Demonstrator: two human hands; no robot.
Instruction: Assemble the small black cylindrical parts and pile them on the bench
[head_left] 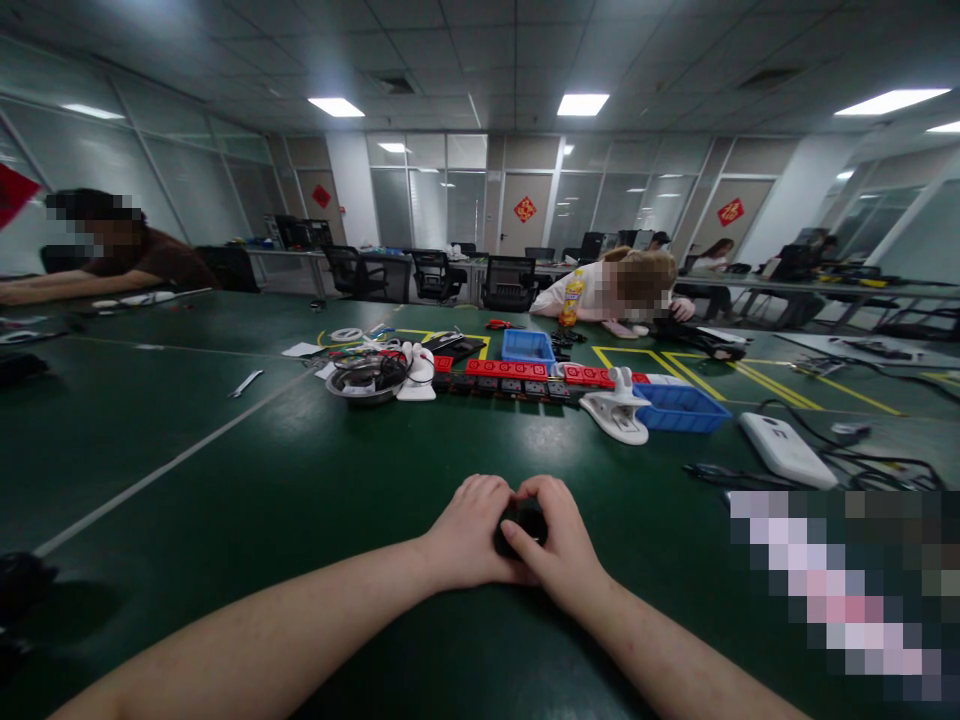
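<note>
Near the middle of the green table [360,500], a small dark round object [529,520] sits between my two hands. My left hand [474,530] curls round its left side and lower edge. From the right, my right hand [561,545] wraps it, with the thumb lying across its front and the fingers over its far side. Both hands rest low at the tabletop and touch each other. Much of the dark object is hidden by the fingers, so its exact kind cannot be made out.
Beyond my hands lie a metal bowl of cables [364,385], a row of red blocks [506,369], white clamps [619,412], blue trays [681,408] and a white device [786,450]. A bottle [571,300] stands by a person across the table; another person leans at the left.
</note>
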